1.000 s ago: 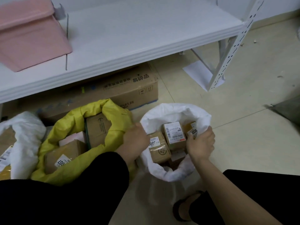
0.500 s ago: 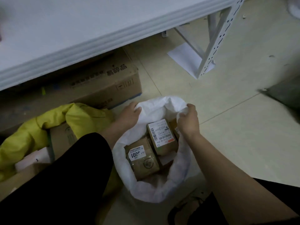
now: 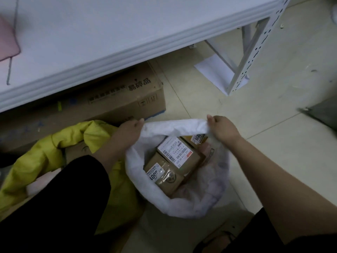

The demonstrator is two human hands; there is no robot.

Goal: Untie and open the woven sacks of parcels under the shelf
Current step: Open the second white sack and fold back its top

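Observation:
A white woven sack [image 3: 204,196] stands open on the floor in front of me. Inside it lie brown parcels [image 3: 179,157] with white barcode labels. My left hand [image 3: 127,132] grips the far left part of the sack's rim. My right hand [image 3: 223,129] grips the far right part of the rim, and the rim edge is stretched between both hands. To the left a yellow woven sack [image 3: 45,154] lies open with cardboard parcels partly showing inside; my dark left sleeve hides its near side.
A white shelf board [image 3: 127,33] hangs over the far side, with its perforated post [image 3: 251,57] at right. A large cardboard box [image 3: 113,105] sits under it. A white paper sheet [image 3: 215,72] lies on the tiled floor. A pink bin's corner [image 3: 7,42] shows at left.
Both hands have moved from the sides of the white sack's mouth to its far rim and pulled it taut. The view has shifted right and closer.

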